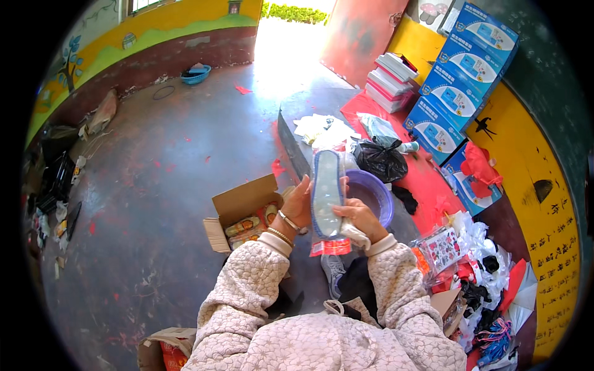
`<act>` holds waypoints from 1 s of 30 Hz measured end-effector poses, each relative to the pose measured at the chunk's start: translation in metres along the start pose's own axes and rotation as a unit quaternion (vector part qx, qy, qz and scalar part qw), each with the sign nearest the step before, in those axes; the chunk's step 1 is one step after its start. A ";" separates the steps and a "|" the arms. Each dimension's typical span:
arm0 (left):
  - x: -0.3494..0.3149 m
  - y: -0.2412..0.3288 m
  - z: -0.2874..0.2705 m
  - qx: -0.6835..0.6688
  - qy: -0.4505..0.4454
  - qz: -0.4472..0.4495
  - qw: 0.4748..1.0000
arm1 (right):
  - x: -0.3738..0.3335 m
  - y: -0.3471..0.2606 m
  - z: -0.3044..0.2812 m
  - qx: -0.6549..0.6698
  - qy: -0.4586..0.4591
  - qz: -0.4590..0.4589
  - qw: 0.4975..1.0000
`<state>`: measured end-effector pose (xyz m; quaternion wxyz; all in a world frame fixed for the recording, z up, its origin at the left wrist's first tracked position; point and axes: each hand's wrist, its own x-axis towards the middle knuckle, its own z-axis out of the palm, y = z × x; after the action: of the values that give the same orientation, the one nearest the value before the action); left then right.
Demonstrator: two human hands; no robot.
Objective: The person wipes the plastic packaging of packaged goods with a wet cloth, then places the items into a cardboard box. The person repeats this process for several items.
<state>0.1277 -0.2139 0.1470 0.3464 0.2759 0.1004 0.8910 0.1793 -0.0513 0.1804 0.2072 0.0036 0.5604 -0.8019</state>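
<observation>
One left hand and one right hand grip a clear-wrapped, pale, blue-edged insole, left of the purple basin.

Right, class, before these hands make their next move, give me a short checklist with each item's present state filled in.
1. Left hand on the pale, blue-edged, flat insole: ok, along its left side.
2. Right hand on the insole: ok, at its lower right.
3. Clear plastic wrapper with a red end unsealed: cannot tell.
4. Brown cardboard box open: ok, flaps spread, yellowish packets inside.
5. Round purple plastic basin fully in view: not ok, the hands and insole partly cover it.
</observation>
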 end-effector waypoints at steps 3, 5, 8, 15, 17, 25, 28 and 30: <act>-0.017 0.019 -0.006 0.033 0.091 0.008 0.995 | 0.023 0.009 0.015 -0.041 -0.024 0.035 0.998; -0.024 0.026 -0.010 0.054 0.140 0.015 0.989 | 0.035 0.013 0.014 -0.044 -0.047 0.067 0.996; -0.026 0.027 -0.004 0.072 0.160 0.074 0.982 | 0.039 0.020 0.012 -0.010 -0.101 0.088 0.991; -0.022 0.026 -0.022 0.114 0.210 0.045 0.970 | 0.040 0.026 -0.002 -0.162 -0.135 0.017 0.977; -0.019 0.024 -0.026 0.120 0.230 0.056 0.964 | 0.040 0.014 -0.033 -0.212 -0.089 -0.034 0.973; -0.017 -0.006 -0.040 0.158 0.231 -0.100 0.955 | 0.025 -0.001 0.008 -0.488 0.153 -0.490 0.706; -0.025 -0.019 -0.029 0.145 0.208 -0.164 0.953 | 0.045 0.011 -0.009 -0.589 0.183 -0.508 0.601; -0.026 -0.020 -0.012 0.189 0.199 -0.162 0.948 | 0.056 0.001 -0.030 -0.598 0.247 -0.485 0.588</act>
<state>0.1484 -0.2162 0.1187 0.4002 0.1338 0.3771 0.8245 0.1220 -0.0430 0.1546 -0.4037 -0.1956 0.8619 -0.2364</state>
